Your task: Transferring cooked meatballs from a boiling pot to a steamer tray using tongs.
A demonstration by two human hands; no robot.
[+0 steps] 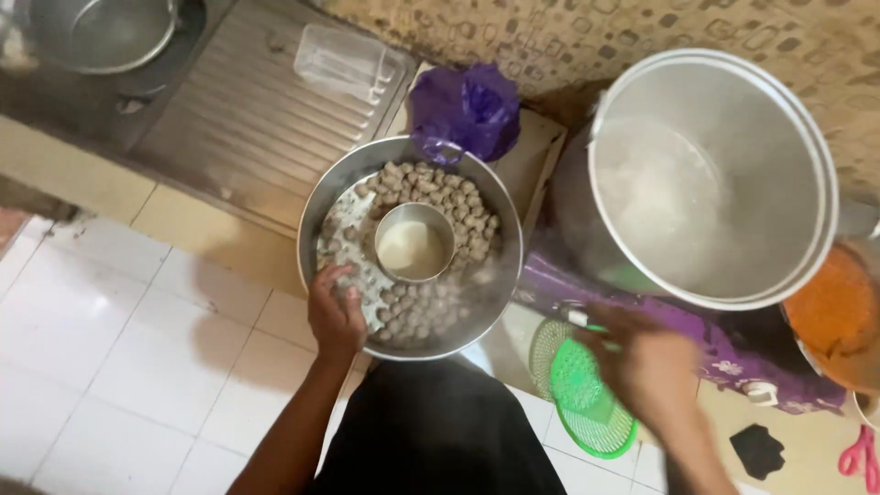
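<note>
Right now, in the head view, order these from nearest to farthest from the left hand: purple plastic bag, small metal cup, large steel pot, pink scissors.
From the left hand:
1. Small metal cup, centre of the meatball pan.
2. Purple plastic bag, behind the pan.
3. Large steel pot, right.
4. Pink scissors, far right corner.

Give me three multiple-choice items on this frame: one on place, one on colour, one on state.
1. Where is the small bowl?
A. In the middle of the pan
B. On the floor
C. Inside the big pot

2. What colour is the strainer by the right hand?
A. Red
B. Green
C. Blue

3. What is the left hand doing?
A. Hanging free
B. Holding scissors
C. Resting on the pan's near rim

Key: 1 A, the bowl sits ringed by meatballs in the pan. 2 B, its mesh is bright green. 3 C, its fingers lie over the rim among the meatballs.
</note>
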